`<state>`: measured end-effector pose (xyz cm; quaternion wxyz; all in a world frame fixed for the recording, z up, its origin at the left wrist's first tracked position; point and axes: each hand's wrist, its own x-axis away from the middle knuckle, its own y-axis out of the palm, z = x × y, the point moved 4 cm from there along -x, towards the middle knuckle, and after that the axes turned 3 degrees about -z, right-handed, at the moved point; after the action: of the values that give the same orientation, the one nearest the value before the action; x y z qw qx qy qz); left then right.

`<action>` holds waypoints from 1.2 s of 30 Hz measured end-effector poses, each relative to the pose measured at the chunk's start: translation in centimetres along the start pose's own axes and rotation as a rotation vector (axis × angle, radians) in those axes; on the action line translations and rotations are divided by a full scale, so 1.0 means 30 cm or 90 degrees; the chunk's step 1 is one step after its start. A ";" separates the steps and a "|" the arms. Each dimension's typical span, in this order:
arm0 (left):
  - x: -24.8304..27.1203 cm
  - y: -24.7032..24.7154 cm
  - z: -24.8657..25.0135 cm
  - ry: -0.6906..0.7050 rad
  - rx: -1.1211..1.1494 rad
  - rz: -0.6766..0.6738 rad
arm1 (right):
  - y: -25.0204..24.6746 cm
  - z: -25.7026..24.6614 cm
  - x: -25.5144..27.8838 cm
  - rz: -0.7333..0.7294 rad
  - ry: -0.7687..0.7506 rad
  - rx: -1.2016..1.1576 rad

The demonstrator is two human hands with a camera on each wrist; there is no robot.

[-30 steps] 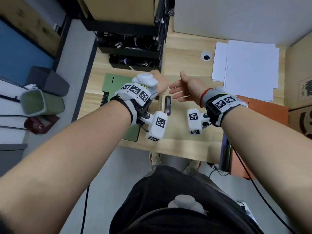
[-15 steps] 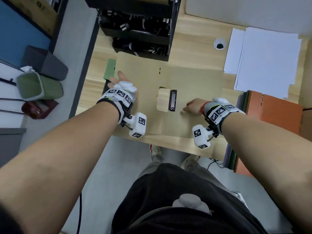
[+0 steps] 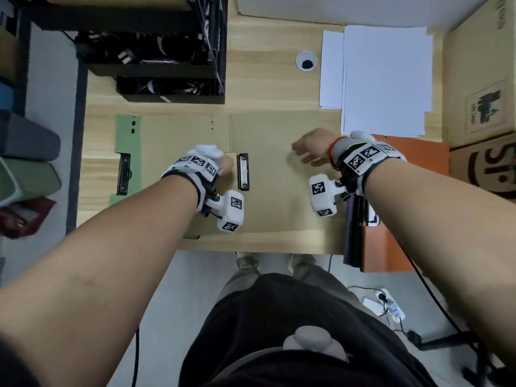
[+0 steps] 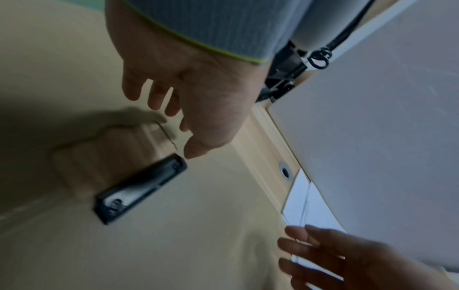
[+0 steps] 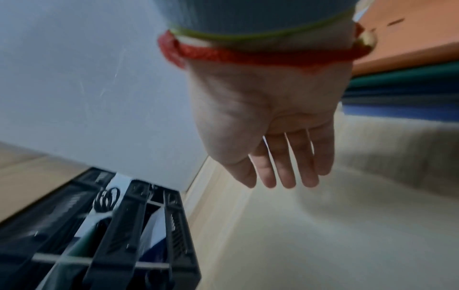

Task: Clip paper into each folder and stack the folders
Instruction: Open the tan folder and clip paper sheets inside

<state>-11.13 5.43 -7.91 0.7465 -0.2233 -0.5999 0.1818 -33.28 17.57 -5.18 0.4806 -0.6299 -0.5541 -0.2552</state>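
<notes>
A tan folder (image 3: 279, 135) lies open and flat on the desk, with a black clip (image 3: 243, 171) beside its centre fold. My left hand (image 3: 224, 164) hovers just left of that clip, fingers loosely curled and holding nothing; in the left wrist view the left hand (image 4: 183, 109) hangs above the clip (image 4: 141, 188). My right hand (image 3: 305, 150) floats over the folder's right half with straight fingers, and the right wrist view shows this right hand (image 5: 280, 157) empty. A stack of white paper (image 3: 385, 79) lies at the back right.
A green folder (image 3: 125, 141) with its own black clip (image 3: 123, 174) sticks out from under the tan one on the left. An orange folder (image 3: 418, 155) tops a pile at the right edge. A black crate (image 3: 156, 65) stands behind, cardboard boxes (image 3: 480, 93) on the right.
The tan folder has been opened flat. My left hand has moved right from the left cover to the clip. My right hand has lifted off the right half and shifted further back.
</notes>
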 end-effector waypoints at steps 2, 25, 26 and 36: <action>-0.029 0.008 0.096 0.038 0.006 0.028 | -0.123 0.006 0.000 0.085 -0.004 -0.067; -0.165 0.206 0.439 0.135 -0.245 0.317 | -0.440 0.110 -0.225 0.259 0.221 0.325; -0.164 0.208 0.437 0.134 -0.246 0.321 | -0.442 0.114 -0.229 0.261 0.212 0.333; -0.178 0.205 0.431 0.124 -0.260 0.302 | -0.519 0.135 -0.249 0.342 0.197 0.369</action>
<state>-24.94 9.16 -13.30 0.6768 -0.5184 -0.4810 0.2047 -50.72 16.60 -8.18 0.7645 -0.5452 -0.3408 -0.0462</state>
